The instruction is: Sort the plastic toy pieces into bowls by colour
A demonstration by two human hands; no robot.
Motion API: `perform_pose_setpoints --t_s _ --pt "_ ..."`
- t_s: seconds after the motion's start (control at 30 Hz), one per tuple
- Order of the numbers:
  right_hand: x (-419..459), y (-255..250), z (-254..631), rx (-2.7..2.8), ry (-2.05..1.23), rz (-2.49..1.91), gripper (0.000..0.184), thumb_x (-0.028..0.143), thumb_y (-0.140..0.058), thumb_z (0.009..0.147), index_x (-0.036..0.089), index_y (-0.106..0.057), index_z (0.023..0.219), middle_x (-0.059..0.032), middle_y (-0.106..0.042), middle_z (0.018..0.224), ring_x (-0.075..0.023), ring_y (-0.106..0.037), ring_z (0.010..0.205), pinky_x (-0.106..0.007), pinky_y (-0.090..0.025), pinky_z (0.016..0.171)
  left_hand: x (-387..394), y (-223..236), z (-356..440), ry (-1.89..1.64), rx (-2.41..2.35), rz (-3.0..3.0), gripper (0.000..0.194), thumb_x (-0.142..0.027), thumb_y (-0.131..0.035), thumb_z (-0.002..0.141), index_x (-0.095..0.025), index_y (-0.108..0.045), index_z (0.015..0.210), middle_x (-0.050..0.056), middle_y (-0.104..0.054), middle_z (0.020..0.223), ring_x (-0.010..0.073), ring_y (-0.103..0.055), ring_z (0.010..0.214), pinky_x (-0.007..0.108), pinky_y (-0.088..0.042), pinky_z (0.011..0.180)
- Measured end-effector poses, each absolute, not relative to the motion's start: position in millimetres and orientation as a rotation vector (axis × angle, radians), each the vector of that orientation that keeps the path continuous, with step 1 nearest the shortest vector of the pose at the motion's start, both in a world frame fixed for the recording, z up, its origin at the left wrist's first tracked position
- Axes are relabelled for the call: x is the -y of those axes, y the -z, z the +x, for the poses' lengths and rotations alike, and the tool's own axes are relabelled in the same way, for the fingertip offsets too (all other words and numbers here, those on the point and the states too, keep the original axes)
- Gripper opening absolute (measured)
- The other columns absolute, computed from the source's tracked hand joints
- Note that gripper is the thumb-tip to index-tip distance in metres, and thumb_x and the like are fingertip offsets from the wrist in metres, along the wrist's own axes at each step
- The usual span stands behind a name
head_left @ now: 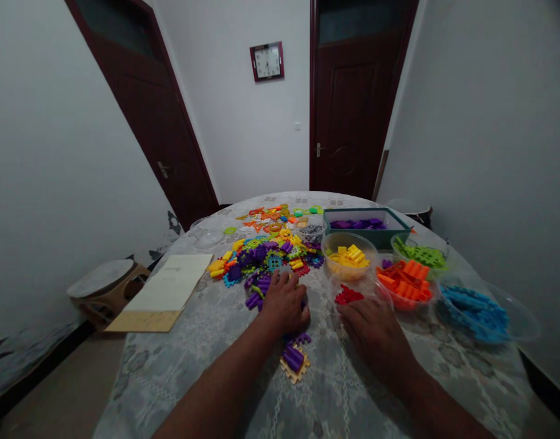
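My left hand (284,305) lies palm down at the near edge of a mixed heap of plastic building pieces (261,253), fingers slightly spread and bent over them. Whatever is under the palm is hidden. Purple tube pieces (255,299) are beside its fingers. Below the wrist lies a purple tube piece (292,358) on a tan toothed piece (295,377). My right hand (375,326) is over the near rim of a clear bowl (382,289), fingers together. Red toothed pieces (348,295) show right at its fingertips; the thumb is hidden.
Around the right hand stand bowls of yellow pieces (350,259), orange tubes (407,283), green pieces (419,253) and blue pieces (476,311). Behind them is a dark green box (398,236) with purple pieces. A notepad (170,283) lies at the left on the patterned tablecloth (192,360).
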State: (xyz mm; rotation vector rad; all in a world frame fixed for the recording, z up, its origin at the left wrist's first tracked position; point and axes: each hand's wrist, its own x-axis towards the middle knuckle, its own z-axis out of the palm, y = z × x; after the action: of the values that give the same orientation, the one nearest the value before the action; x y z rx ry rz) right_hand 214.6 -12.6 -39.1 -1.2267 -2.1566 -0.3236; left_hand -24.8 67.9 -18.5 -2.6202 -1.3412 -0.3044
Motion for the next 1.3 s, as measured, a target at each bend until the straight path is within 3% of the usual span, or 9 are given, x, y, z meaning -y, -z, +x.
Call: perform_pose_setpoints --t_s 0.2,0.3,0.37,0.47,0.57,0.77,0.9,1.13,1.3 --pt "6 25 200 2.155 0.469 -1.354 0.025 0.009 -0.061 0.093 0.020 -0.068 0.115 -0.0103 -0.072 0.113 -0.0309 -0.062 0.107 -0.050 -0.041 0.100 -43 21 -43 0.346 1.468 -2.598 0.032 -0.047 -0.067 0.086 -0.023 -0.070 0.107 0.012 -0.062 0.126 0.0349 -0.048 0.129 0.061 -0.018 0.123" --pt "18 6 180 2.136 0.502 -1.258 0.032 0.011 -0.061 0.092 0.018 -0.066 0.123 -0.0155 -0.067 0.127 -0.0360 -0.058 0.121 -0.055 -0.040 0.106 -28 18 -53 0.402 1.510 -2.635 0.039 -0.056 -0.060 0.092 -0.024 -0.070 0.111 0.012 -0.061 0.129 0.0349 -0.047 0.133 0.063 -0.016 0.123" --pt "29 -5 163 2.166 0.407 -1.144 0.031 0.012 -0.058 0.092 0.018 -0.066 0.122 -0.0148 -0.067 0.126 -0.0332 -0.060 0.117 -0.052 -0.044 0.105 -14 15 -63 0.428 1.488 -2.712 0.051 -0.068 -0.055 0.091 -0.027 -0.068 0.120 0.011 -0.060 0.136 0.0366 -0.043 0.139 0.065 -0.016 0.123" --pt "39 -9 138 2.219 0.175 -1.024 0.030 0.007 -0.053 0.090 0.020 -0.066 0.115 -0.0112 -0.071 0.111 -0.0260 -0.066 0.100 -0.041 -0.054 0.091 7 17 -78 0.421 1.422 -2.829 0.082 -0.083 -0.059 0.079 -0.032 -0.057 0.142 0.012 -0.049 0.154 0.0420 -0.032 0.148 0.069 -0.015 0.122" --pt "36 4 119 2.166 -0.037 -0.903 0.037 0.002 -0.049 0.086 0.021 -0.065 0.114 -0.0094 -0.071 0.107 -0.0233 -0.066 0.098 -0.037 -0.057 0.087 25 27 -86 0.417 1.388 -2.855 0.107 -0.086 -0.066 0.069 -0.031 -0.041 0.157 0.014 -0.036 0.166 0.0446 -0.021 0.154 0.069 -0.011 0.123" --pt "31 42 108 2.002 -0.213 -0.624 0.044 0.004 -0.047 0.090 0.022 -0.061 0.128 -0.0108 -0.068 0.120 -0.0235 -0.062 0.115 -0.043 -0.055 0.100 20 42 -79 0.456 1.475 -2.751 0.086 -0.066 -0.066 0.080 -0.031 -0.044 0.156 0.013 -0.030 0.168 0.0437 -0.015 0.157 0.067 -0.004 0.124" --pt "35 45 112 1.987 -0.297 -0.612 0.046 0.002 -0.047 0.087 0.022 -0.062 0.126 -0.0110 -0.068 0.119 -0.0242 -0.061 0.116 -0.044 -0.054 0.101 -4 39 -77 0.411 1.543 -2.716 0.095 -0.068 -0.069 0.076 -0.031 -0.041 0.159 0.016 -0.027 0.169 0.0466 -0.015 0.156 0.070 -0.005 0.122" --pt "27 42 113 1.866 -0.587 -0.831 0.043 0.000 -0.043 0.088 0.024 -0.069 0.113 -0.0077 -0.070 0.109 -0.0224 -0.063 0.105 -0.041 -0.053 0.096 -36 28 -73 0.329 1.585 -2.617 0.084 -0.068 -0.066 0.081 -0.032 -0.047 0.154 0.015 -0.045 0.157 0.0389 -0.042 0.140 0.061 -0.018 0.121" --pt "17 50 114 1.723 -0.768 -0.917 0.042 0.002 -0.042 0.087 0.023 -0.071 0.108 -0.0072 -0.071 0.111 -0.0211 -0.065 0.108 -0.039 -0.052 0.099 -47 31 -67 0.433 1.584 -2.591 0.090 -0.072 -0.056 0.088 -0.025 -0.034 0.162 0.015 -0.055 0.147 0.0343 -0.049 0.132 0.055 -0.019 0.122"
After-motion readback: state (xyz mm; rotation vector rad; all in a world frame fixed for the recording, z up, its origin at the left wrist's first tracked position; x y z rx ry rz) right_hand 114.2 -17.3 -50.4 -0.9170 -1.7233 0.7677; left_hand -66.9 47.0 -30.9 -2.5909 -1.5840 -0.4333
